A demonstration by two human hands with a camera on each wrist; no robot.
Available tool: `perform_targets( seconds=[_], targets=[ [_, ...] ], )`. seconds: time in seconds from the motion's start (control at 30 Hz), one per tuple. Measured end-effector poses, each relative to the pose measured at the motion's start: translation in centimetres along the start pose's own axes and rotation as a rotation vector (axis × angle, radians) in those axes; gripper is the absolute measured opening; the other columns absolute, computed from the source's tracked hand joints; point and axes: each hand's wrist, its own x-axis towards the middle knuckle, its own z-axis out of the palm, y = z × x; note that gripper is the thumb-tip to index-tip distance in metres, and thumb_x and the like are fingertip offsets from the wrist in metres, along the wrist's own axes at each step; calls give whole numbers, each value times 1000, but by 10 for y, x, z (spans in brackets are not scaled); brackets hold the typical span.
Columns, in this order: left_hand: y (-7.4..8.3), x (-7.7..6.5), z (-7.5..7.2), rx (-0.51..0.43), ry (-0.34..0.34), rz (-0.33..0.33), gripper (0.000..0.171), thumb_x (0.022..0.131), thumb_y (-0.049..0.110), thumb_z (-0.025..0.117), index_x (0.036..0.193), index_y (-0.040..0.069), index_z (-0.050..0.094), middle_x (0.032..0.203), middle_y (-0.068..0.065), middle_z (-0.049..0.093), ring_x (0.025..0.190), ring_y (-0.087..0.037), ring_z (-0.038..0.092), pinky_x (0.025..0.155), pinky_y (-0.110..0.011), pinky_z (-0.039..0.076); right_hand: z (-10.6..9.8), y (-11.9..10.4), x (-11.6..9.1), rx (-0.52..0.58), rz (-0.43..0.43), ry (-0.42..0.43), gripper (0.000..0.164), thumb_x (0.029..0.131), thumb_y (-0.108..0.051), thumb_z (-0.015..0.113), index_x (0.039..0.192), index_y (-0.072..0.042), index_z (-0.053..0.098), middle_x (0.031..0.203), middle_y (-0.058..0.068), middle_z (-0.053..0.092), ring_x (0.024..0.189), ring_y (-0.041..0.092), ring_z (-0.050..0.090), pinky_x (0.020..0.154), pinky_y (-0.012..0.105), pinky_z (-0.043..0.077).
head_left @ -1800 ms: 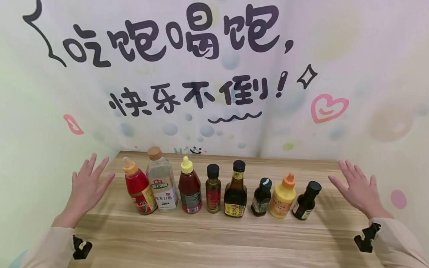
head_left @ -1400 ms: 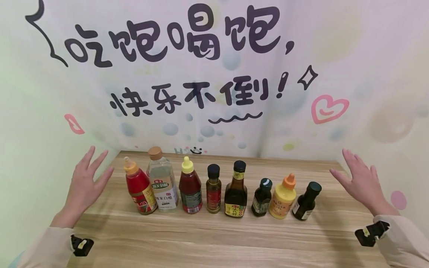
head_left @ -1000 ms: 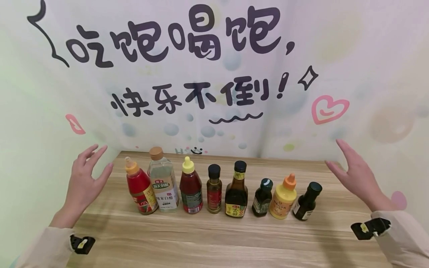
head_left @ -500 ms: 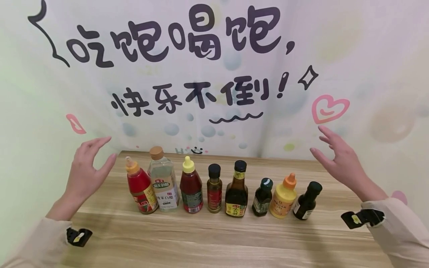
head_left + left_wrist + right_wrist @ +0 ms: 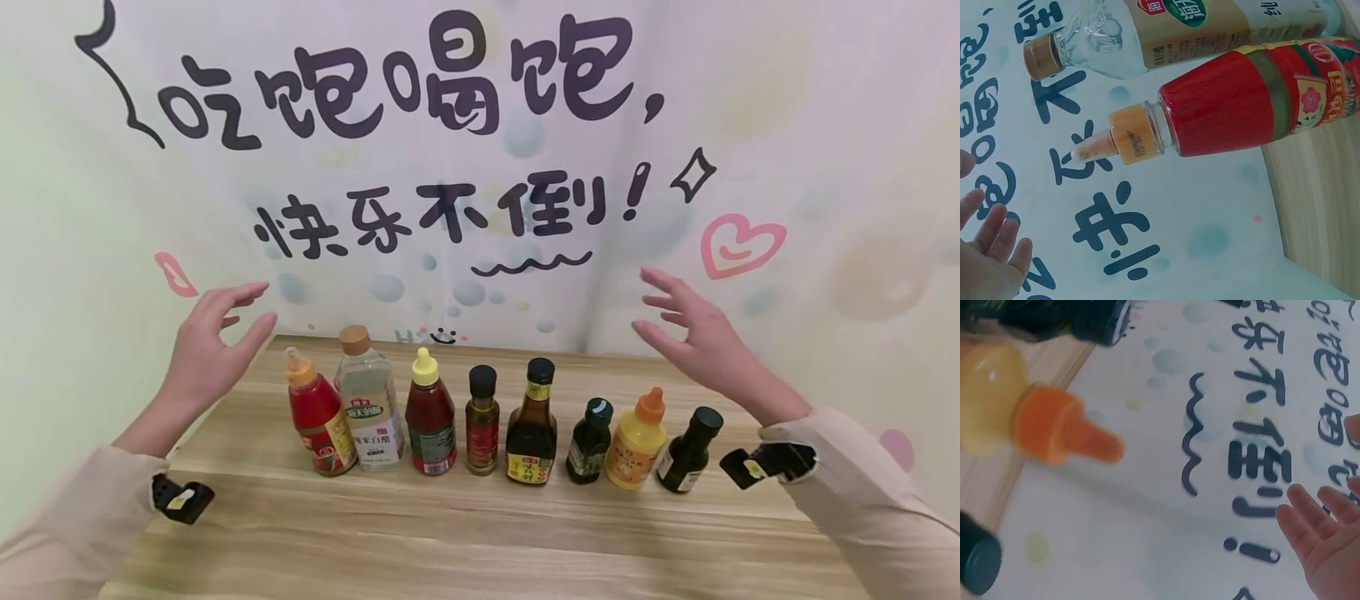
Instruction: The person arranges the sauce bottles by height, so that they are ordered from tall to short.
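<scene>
At the frame's middle left, the left hand (image 5: 213,346) hangs in the air, fingers released, near the red bottle (image 5: 322,427). Next, across the lower centre, the clear bottle (image 5: 371,417), maroon bottle (image 5: 429,427), slim bottle (image 5: 482,425), tall bottle (image 5: 532,429), small bottle (image 5: 589,442), yellow bottle (image 5: 636,446) and black bottle (image 5: 688,450) stand on the table (image 5: 450,533). At centre right, above the last two, hovers the right hand (image 5: 708,340), fingers released.

Eight bottles (image 5: 531,450) line the lower middle of the frame: four with dark caps (image 5: 541,369), two with orange caps (image 5: 649,405), one with a yellow cap (image 5: 425,369), one with a brown cap (image 5: 355,339). Two hands show, one left hand (image 5: 206,354) and one right hand (image 5: 708,342), with two sleeves (image 5: 870,500), over one table (image 5: 480,542).
</scene>
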Motion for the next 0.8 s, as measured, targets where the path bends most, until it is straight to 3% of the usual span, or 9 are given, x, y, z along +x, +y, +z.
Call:
perform_targets(
  seconds=[0.13,0.23,0.37,0.47,0.8],
  targets=[
    [-1,5,2,-15,-21,-50,37,88,19,53,121,3,51,117,-13,50,98,7,39,76,-4,31,13,-13,13,39,-84,-29,59,85,-13,59,137,-12,30,133,15,41,109,34,49,85,48,43],
    [-3,8,5,-36,-34,-79,36,88,20,53,119,2,52,116,-13,50,98,7,40,79,-8,35,23,-24,23,76,-115,-51,58,85,-11,59,136,-10,31,132,15,42,108,33,50,86,46,43],
    [-6,11,10,-76,-72,-111,37,89,21,52,120,0,50,117,-15,50,104,-10,46,89,-31,41,37,-37,36,127,-133,-87,56,86,-12,57,136,-9,32,133,14,41,109,30,50,89,45,41],
    [-9,12,13,-93,-104,-126,39,90,22,50,121,-2,47,119,-19,49,107,-26,45,89,-48,38,46,-46,45,158,-139,-110,55,87,-14,56,136,-10,32,134,12,40,111,28,49,91,43,40],
    [-26,6,19,-108,-203,-218,45,92,27,46,127,-2,41,118,-23,48,108,-33,44,88,-52,37,70,-69,68,278,-104,-147,50,89,-20,54,134,-12,36,132,7,42,111,20,49,92,36,41]
  ],
)
